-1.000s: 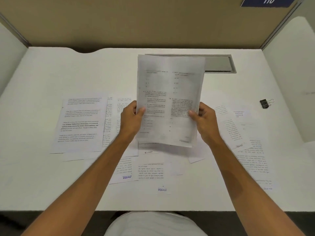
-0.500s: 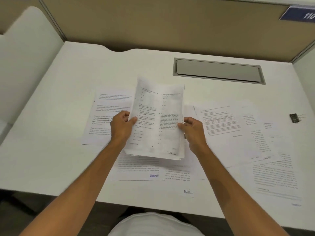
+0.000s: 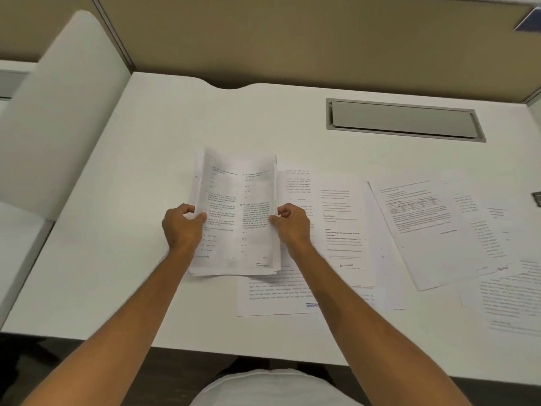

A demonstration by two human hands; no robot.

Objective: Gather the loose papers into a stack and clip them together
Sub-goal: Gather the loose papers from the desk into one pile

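A stack of printed papers (image 3: pixel 237 212) is held between both hands, its lower edge close to the white desk (image 3: pixel 123 230). My left hand (image 3: pixel 181 227) grips the stack's left edge and my right hand (image 3: pixel 292 225) grips its right edge. Several loose printed sheets (image 3: pixel 433 230) lie spread on the desk to the right of the stack, and one sheet (image 3: pixel 278 297) lies just below it. A black binder clip (image 3: pixel 536 198) shows only partly at the far right edge of the view.
A grey cable hatch (image 3: pixel 404 120) is set into the desk at the back right. A white side divider (image 3: pixel 55 112) rises on the left and a tan partition (image 3: pixel 292 39) closes the back. The desk's front edge runs just before my body.
The stack has come down from upright in the air to low over the desk. The sheets that lay on the left are no longer there. The view has swung left.
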